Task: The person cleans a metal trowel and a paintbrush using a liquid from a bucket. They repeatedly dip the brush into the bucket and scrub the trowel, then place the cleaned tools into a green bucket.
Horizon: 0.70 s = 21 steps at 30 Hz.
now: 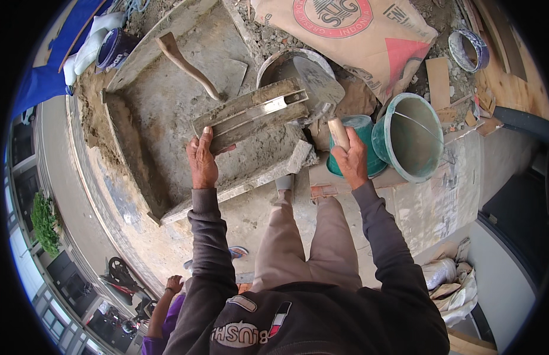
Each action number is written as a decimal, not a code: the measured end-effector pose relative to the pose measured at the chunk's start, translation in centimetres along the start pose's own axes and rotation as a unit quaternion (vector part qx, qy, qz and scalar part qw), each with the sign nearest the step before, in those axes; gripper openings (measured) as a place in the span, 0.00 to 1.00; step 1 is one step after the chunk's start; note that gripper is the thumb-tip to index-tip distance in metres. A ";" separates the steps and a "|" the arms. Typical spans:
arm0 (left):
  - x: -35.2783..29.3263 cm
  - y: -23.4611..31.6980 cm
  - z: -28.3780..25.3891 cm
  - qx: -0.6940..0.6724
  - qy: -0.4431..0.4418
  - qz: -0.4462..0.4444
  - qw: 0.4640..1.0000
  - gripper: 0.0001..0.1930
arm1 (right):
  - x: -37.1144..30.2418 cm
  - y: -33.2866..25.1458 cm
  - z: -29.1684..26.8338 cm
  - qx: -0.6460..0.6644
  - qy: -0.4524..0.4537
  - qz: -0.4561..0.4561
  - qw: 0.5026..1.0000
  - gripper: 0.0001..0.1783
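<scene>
A person in a dark sweatshirt works over a shallow grey mixing tray [239, 192] with low, mortar-crusted walls. Above the tray, the left hand [203, 163] holds a long, narrow, grey-caked channel [251, 118] by its near end, thumb on top and fingers apparently curled beneath, probably to leave its hollow face clear and turned upward. The channel slants out toward the tray's right side.

Just past the tray's right edge, the right hand [352, 161] is closed around the pale wooden handle of a broad, grey-bladed metal trowel [325, 92]. The blade points away from the body, its flat face near the channel's far end; whether they touch, I cannot tell. Holding only the handle seems to keep the knuckles clear of wet mortar.

Inside the tray lies a hoe [190, 67] with a curved, brown wooden handle, propped up, perhaps so it is easy to grab. Right of the tray stand two teal plastic buckets, the larger one [412, 139] tilted; beyond the tray's far right corner lies a brown paper sack [351, 44], beside a round, mortar-smeared tub [280, 70].
</scene>
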<state>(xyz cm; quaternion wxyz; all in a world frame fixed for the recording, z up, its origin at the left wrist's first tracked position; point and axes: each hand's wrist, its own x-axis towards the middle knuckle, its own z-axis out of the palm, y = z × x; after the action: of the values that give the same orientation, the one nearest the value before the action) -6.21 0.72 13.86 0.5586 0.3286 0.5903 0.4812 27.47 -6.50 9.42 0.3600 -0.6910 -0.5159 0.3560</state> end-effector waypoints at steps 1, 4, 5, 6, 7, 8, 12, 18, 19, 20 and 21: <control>-0.7 -0.3 -1.2 0.021 -0.004 0.015 1.000 0.15 | -0.8 -0.3 0.1 0.026 0.006 0.011 1.000 0.21; -2.6 -0.4 -2.8 0.007 -0.001 0.004 1.000 0.14 | -3.8 -1.1 -1.3 0.015 -0.002 0.010 1.000 0.25; -3.2 -0.1 -2.8 -0.044 0.014 -0.033 0.998 0.13 | -4.8 -1.3 -1.8 -0.006 0.000 -0.007 1.000 0.26; -3.6 0.3 -2.8 -0.094 0.028 -0.069 0.993 0.13 | -6.0 -1.4 -2.1 -0.026 0.003 -0.023 0.999 0.27; -4.1 0.1 -3.3 -0.108 0.034 -0.077 0.991 0.12 | -7.1 -1.7 -2.4 -0.047 0.003 -0.038 0.998 0.28; -4.5 -0.5 -3.9 -0.123 0.039 -0.085 0.988 0.11 | -7.9 -1.8 -2.8 -0.090 0.001 -0.056 0.994 0.31; -6.5 -0.4 -3.6 -0.178 0.058 -0.103 0.977 0.07 | -9.6 -3.7 -3.9 -0.141 -0.026 -0.069 0.987 0.38; -8.3 -0.4 -3.0 -0.256 0.006 -0.120 0.959 0.05 | -10.4 -8.2 -3.0 -0.242 -0.060 -0.139 0.958 0.46; -8.5 -0.3 -2.7 -0.256 -0.006 -0.118 0.959 0.06 | -10.3 -8.1 -3.0 -0.264 -0.048 -0.148 0.952 0.46; -8.6 -0.6 -2.8 -0.274 0.013 -0.115 0.955 0.06 | -10.1 -8.0 -2.9 -0.284 -0.035 -0.157 0.945 0.46; -8.8 -0.4 -2.9 -0.269 0.017 -0.112 0.956 0.06 | -9.7 -7.9 -2.9 -0.305 -0.023 -0.166 0.938 0.46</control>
<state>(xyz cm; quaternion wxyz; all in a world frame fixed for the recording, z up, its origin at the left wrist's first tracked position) -7.59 -8.12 16.20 0.6665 0.0895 0.4811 0.5624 24.30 -14.64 18.88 0.1738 -0.6638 -0.7152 0.1330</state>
